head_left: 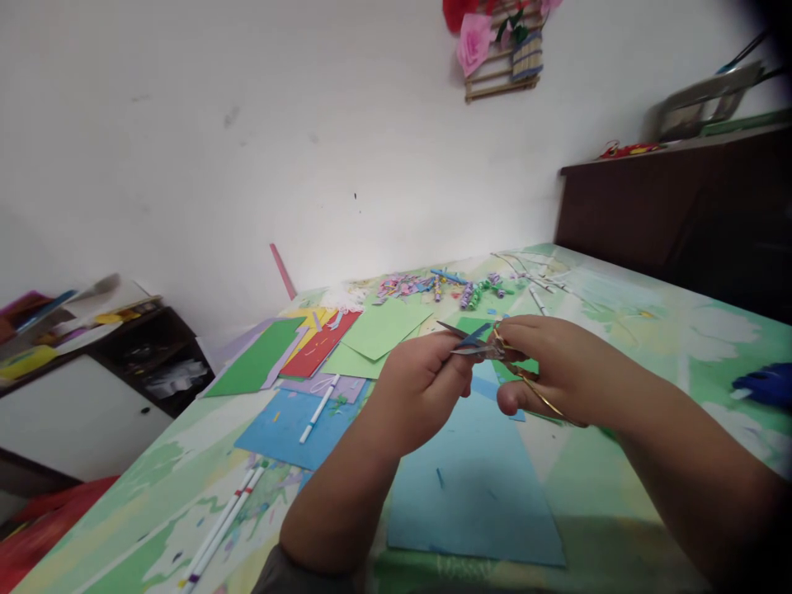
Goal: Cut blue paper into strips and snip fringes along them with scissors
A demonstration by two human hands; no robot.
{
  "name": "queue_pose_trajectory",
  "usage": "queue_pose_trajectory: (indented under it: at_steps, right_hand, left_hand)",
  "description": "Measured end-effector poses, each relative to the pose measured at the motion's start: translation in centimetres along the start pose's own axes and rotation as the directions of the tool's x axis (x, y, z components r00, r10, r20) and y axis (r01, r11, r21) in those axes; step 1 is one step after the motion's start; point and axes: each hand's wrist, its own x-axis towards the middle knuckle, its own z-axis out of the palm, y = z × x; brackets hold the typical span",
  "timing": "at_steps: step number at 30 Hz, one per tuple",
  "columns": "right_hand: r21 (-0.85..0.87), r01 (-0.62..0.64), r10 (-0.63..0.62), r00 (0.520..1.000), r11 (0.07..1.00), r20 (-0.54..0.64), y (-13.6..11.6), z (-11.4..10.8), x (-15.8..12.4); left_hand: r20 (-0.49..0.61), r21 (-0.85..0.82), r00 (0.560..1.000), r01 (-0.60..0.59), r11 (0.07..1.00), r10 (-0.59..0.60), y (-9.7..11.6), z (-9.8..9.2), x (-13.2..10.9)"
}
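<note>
My right hand (557, 359) is closed around gold-handled scissors (496, 351), with fingers through the loops and the thumb low. The blades point left and stand apart. Between them is a small blue paper strip (478, 333). My left hand (414, 384) is closed, its fingertips pinched at the strip beside the blades; they hide the strip's lower end. Below both hands lies a light blue paper sheet (476, 487), with a tiny blue scrap (440, 478) on it.
Left of my hands lie light green sheets (387, 326), a red sheet (318, 346), a dark green sheet (256, 363) and a blue sheet (266, 433) with a white marker (320, 408). Behind are paper scraps (402, 285) and curled paper coils (473, 294). A dark blue object (764, 384) sits at right.
</note>
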Motion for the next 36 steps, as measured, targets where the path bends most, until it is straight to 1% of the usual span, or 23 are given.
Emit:
queue_pose_trajectory:
  at_steps: [3,6,10,14,16,19,22,25,31,33,36]
  right_hand:
    - [-0.010,-0.009,0.009,1.000,1.000,-0.009,-0.12,-0.14,-0.01]
    - [-0.021,-0.010,0.010,1.000,1.000,-0.027,-0.07,-0.18,0.00]
    - [-0.042,-0.008,0.006,0.999,0.999,-0.046,0.25,-0.08,0.06]
    - [-0.060,-0.020,0.015,0.997,0.998,-0.073,0.45,-0.07,0.07]
    - [-0.065,-0.024,0.018,0.996,0.998,-0.093,0.47,-0.10,0.08]
    - [-0.067,-0.022,0.014,0.993,0.998,-0.116,0.50,-0.08,0.16]
    - [-0.069,-0.034,0.025,0.992,0.997,-0.121,0.63,-0.02,0.27]
    - [-0.074,-0.049,0.041,0.994,0.996,-0.098,0.76,-0.04,0.32]
    - [-0.024,-0.015,0.015,1.000,1.000,-0.016,0.66,-0.18,0.21]
    - [-0.011,-0.011,0.010,1.000,1.000,-0.012,0.55,-0.15,0.17]
    - [0.022,0.000,0.000,1.000,1.000,0.000,0.43,-0.09,0.08]
  left_hand:
    - [-0.009,0.015,1.000,0.002,1.000,-0.002,-0.01,0.16,-0.03]
    - [-0.003,-0.023,1.000,0.020,1.000,-0.020,-0.06,0.22,-0.03]
    - [0.035,-0.130,0.998,0.051,0.990,-0.046,-0.16,0.16,0.04]
    - [0.105,-0.279,0.991,0.112,0.954,-0.086,-0.27,0.07,0.02]
    - [0.112,-0.338,0.989,0.131,0.932,-0.099,-0.37,0.06,-0.01]
    - [0.118,-0.377,0.984,0.166,0.911,-0.130,-0.50,0.07,-0.01]
    - [0.126,-0.371,0.979,0.195,0.908,-0.158,-0.52,0.14,0.05]
    - [0.086,-0.331,0.982,0.187,0.925,-0.167,-0.43,0.20,0.11]
    - [0.004,-0.213,0.993,0.117,0.970,-0.119,-0.20,0.03,0.03]
    - [-0.002,-0.182,0.994,0.110,0.977,-0.112,-0.15,0.02,-0.01]
    - [0.019,-0.132,0.995,0.095,0.987,-0.093,-0.08,0.07,0.01]
